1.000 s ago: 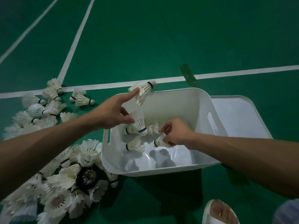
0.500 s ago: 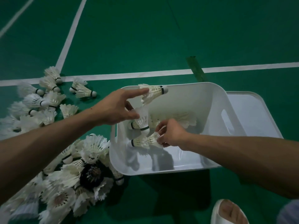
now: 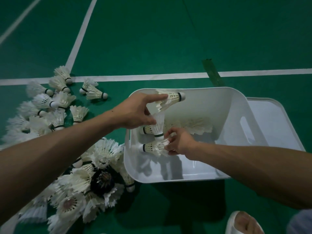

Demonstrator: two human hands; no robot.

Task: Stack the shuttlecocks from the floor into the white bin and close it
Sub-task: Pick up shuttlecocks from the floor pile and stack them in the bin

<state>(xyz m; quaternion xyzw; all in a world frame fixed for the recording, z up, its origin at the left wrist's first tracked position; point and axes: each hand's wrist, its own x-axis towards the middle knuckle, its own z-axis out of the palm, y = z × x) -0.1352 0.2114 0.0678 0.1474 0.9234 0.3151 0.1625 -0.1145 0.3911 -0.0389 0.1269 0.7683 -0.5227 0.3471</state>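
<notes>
Glossy plastic bin [image 3: 194, 178]; shuttlecocks [image 3: 104, 154] seemingly feathered.

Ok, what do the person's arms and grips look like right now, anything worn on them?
The left forearm and right forearm are bare to the frame edge: no sleeves, watch or bands. The left grip and right grip are bare too, no gloves or rings visible.
</notes>
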